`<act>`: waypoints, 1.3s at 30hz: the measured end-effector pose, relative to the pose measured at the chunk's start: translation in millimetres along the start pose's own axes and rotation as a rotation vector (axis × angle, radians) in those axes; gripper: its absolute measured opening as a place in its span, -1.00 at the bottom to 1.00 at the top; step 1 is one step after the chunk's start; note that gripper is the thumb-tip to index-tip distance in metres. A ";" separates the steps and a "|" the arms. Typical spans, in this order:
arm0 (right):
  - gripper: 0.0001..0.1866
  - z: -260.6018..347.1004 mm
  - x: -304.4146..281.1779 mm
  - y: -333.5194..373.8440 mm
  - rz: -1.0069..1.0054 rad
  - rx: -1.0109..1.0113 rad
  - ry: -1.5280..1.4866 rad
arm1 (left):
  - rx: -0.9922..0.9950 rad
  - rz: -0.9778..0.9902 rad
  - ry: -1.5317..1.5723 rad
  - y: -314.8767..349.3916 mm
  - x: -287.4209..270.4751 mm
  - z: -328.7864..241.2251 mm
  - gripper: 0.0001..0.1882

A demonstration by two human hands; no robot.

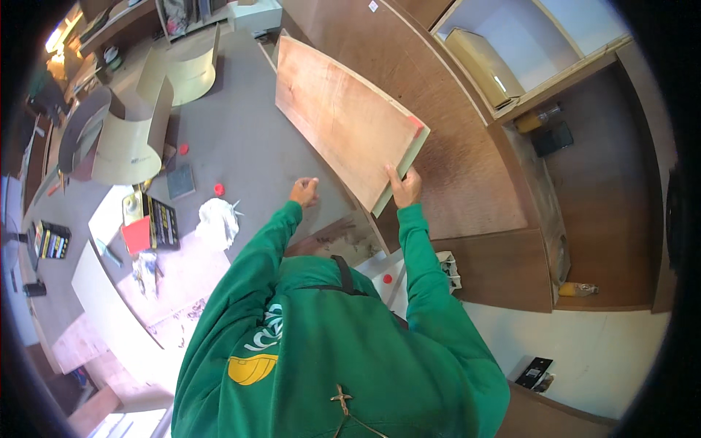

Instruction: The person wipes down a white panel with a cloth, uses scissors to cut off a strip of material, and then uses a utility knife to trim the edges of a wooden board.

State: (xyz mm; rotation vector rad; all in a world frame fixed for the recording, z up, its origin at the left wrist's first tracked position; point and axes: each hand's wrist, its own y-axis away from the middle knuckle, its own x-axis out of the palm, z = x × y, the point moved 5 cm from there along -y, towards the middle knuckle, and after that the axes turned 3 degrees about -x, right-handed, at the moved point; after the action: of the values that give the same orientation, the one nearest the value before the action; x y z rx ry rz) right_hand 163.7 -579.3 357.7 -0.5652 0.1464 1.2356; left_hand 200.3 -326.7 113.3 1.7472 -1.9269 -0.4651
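Right hand (407, 187) closed on the near end of a wooden panel (343, 117), close to its lower right edge; the panel extends from the upper centre of the frame down to the middle. Left hand (304, 192), at the centre of the frame, is apart from the panel, its fingers curled inward; whether they enclose anything small cannot be told. The panel lies obliquely between the grey tabletop (244, 131) on the left and a broad brown board (467, 182) on the right; how far either supports it is unclear. Its wide face is bare, reddish wood, with a red patch (416, 122) at the right corner and a pale edge below.

Progress, as judged from this view: the panel is in hand but not yet released, and the handling appears to be partway through. No covering or fixing is visible on the wide face, so any surface work there would remain undone; the underside is hidden. Curved sheets (131, 150) at upper left stand separate from the panel. A white cloth (217, 223) and a red cap (219, 189), left of centre, lie untouched.
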 end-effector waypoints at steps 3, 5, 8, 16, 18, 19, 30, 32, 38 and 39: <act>-0.57 -3.0 -1.5 10.1 -0.049 0.055 -0.025 | -0.060 0.026 -0.015 -7.1 11.8 10.1 -0.45; -0.59 -2.0 -1.1 13.1 -0.068 0.044 0.038 | -0.082 0.045 -0.014 -14.6 16.8 10.0 -0.47; -0.59 11.9 9.4 5.3 -0.049 0.080 0.073 | -0.123 0.052 0.018 -29.5 6.7 17.1 -0.47; -0.58 39.2 27.3 4.6 -0.123 0.212 -0.056 | -0.290 0.068 0.247 -56.6 -4.4 32.1 -0.25; -0.58 45.3 33.8 5.9 -0.090 0.247 -0.010 | -0.323 0.108 0.330 -52.0 -5.8 37.7 -0.11; -0.58 42.8 33.3 6.2 -0.103 0.251 0.002 | -0.327 0.128 0.373 -53.4 -6.0 32.5 -0.04; -0.65 72.1 68.8 32.6 -0.156 0.310 -0.078 | -0.383 0.266 0.654 -60.1 0.2 22.5 0.05; -0.66 72.9 67.9 37.2 -0.165 0.298 -0.086 | -0.382 0.291 0.656 -61.9 6.8 24.2 0.05; -0.63 74.2 68.0 39.0 -0.132 0.332 -0.034 | -0.363 0.334 0.718 -77.7 11.2 24.0 0.07; -0.63 75.5 67.6 38.3 -0.144 0.328 -0.056 | -0.361 0.306 0.711 -78.9 12.2 24.3 0.06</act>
State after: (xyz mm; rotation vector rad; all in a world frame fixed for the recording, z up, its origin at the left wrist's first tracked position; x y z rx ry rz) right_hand 136.9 -477.2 382.4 -0.2513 0.2518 1.0589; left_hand 250.7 -350.1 51.0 1.1417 -1.4412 -0.0490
